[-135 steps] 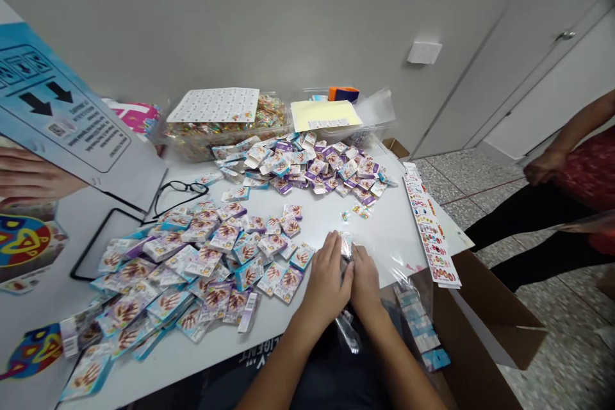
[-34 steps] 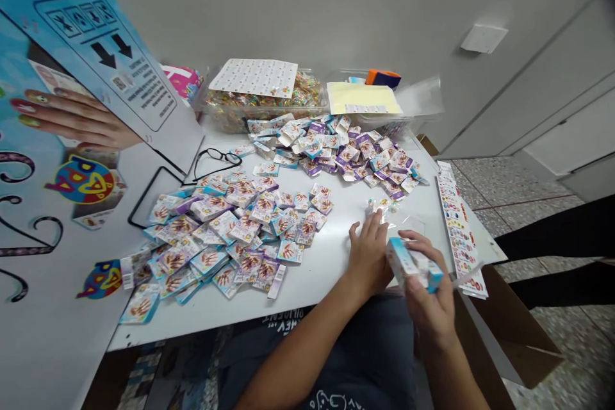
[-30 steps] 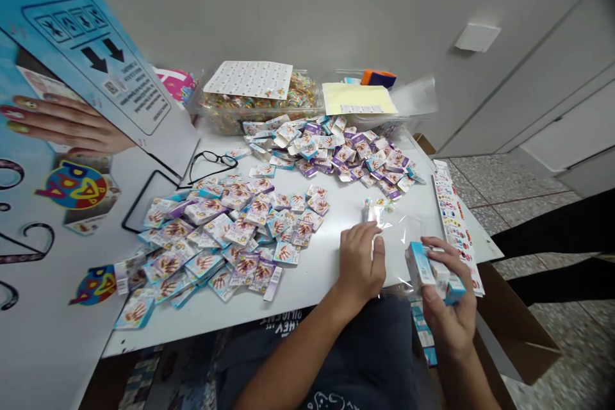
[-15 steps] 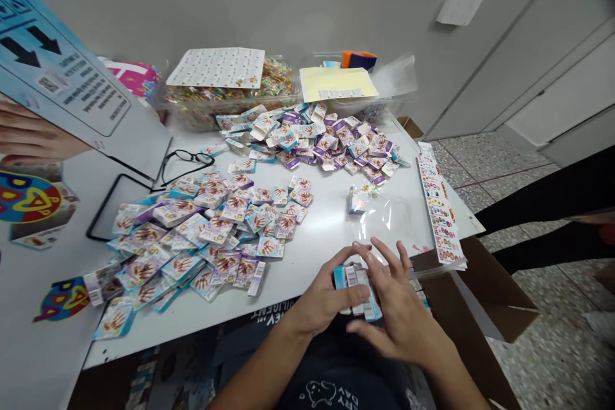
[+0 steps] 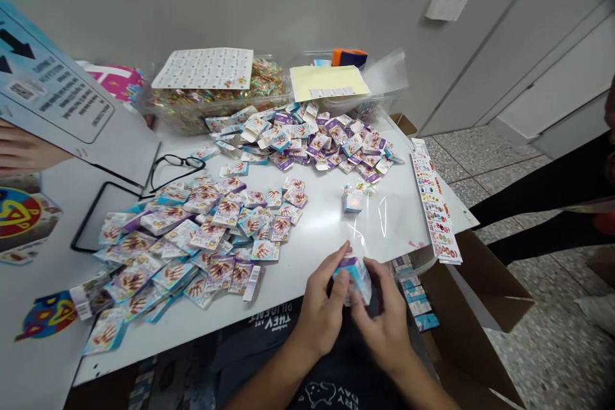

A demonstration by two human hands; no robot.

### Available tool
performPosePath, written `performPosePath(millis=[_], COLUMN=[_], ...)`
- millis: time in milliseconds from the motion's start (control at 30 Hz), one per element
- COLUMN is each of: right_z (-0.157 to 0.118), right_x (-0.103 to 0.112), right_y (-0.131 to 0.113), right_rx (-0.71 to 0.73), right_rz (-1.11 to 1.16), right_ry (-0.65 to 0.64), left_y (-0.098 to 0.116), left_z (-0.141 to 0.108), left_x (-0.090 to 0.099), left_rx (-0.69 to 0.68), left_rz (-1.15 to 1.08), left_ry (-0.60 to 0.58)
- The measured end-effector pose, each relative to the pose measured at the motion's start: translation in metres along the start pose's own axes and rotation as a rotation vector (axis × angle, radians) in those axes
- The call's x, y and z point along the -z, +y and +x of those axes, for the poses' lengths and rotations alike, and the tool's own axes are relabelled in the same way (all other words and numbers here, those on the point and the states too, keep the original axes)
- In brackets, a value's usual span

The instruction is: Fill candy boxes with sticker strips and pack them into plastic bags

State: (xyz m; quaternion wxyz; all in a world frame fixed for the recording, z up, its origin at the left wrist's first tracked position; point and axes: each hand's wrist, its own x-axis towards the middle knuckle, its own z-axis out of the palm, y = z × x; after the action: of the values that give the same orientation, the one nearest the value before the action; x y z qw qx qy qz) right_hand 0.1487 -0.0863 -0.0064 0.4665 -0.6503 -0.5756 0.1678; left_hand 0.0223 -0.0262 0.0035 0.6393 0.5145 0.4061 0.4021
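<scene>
My left hand [image 5: 321,309] and my right hand [image 5: 383,327] hold a small stack of blue, white and purple cardboard boxes [image 5: 358,278] between them, over the table's front edge. My left fingers wrap the stack's left side; my right fingers press its right side and near face. The stack is slightly blurred, and how many boxes it has I cannot tell. Just beyond stands a small box [image 5: 353,200] with little coloured sweets or beads [image 5: 365,188] behind it. A clear plastic bag [image 5: 379,221] lies flat to its right.
Piles of small boxes lie at left [image 5: 211,224] and at the back [image 5: 312,138]. Behind stand clear tubs [image 5: 192,112] with colourful contents. Glasses [image 5: 177,160], sticker sheets [image 5: 435,205] and an open carton [image 5: 494,282] surround the workspace. A person's dark-clothed legs [image 5: 542,186] are at right.
The stack has turned in my hands, so its barcode ends no longer face up. My right hand has shifted from over the stack to its right side. The view has moved slightly.
</scene>
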Motion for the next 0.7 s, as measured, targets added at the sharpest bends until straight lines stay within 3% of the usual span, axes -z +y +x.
performPosePath(millis=[133,200,333,567,700], right_z=[0.008,0.018,0.044,0.07,0.074], right_x=[0.018,0.029,0.042,0.03,0.026], right_y=[0.029,0.045,0.062,0.059,0.061], right_rx=[-0.273,-0.355,-0.466,-0.308,-0.333], right_rz=[0.03,-0.039,-0.142,-0.406,-0.441], right_ry=[-0.097,-0.073,-0.047,-0.165,-0.18], left_y=[-0.008,-0.011,-0.012,-0.014,-0.017], left_z=[0.013,0.029,0.065,0.1,0.109], left_x=[0.0,-0.003,-0.013,-0.027,-0.035], left_rx=[-0.272,-0.391,-0.457,-0.484,-0.524], left_rz=[0.337,0.571,0.859,1.152,1.129], left_ry=[0.186,0.241,0.124,0.005,0.032])
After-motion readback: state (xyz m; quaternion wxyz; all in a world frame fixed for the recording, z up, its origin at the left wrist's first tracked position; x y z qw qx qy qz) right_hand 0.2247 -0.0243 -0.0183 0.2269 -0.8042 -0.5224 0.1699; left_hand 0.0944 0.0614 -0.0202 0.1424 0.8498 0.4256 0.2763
